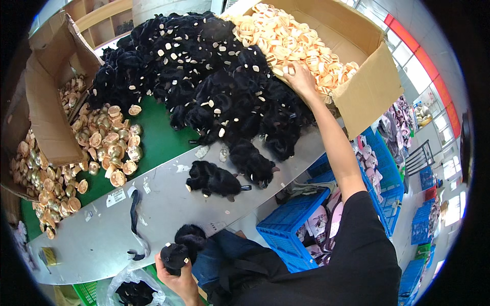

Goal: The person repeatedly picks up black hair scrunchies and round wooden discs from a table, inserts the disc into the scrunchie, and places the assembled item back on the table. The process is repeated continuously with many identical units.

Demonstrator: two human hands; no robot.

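Note:
My left hand [178, 280] grips a small black plush toy [175, 256] near the table's front edge, fingers wrapped round it. My right arm stretches out to the far right, where my right hand [300, 79] is at the near rim of a cardboard box [368, 89]. Its fingers are curled in a pinch among peach-coloured plastic pieces [311, 47] with slotted faces; what lies between the fingertips is partly hidden. A big heap of black plush toys [204, 66] with small pale tabs spreads beside that box. Two more black toys [214, 179] lie nearer on the grey tabletop [168, 204].
Gold-and-peach rounded shells [109, 143] spill from a tipped cardboard box [48, 107] at left. A black strap [135, 219] lies on the table. Below stand a plastic bag [130, 288] with black items and blue crates [286, 237] of pink and dark pieces.

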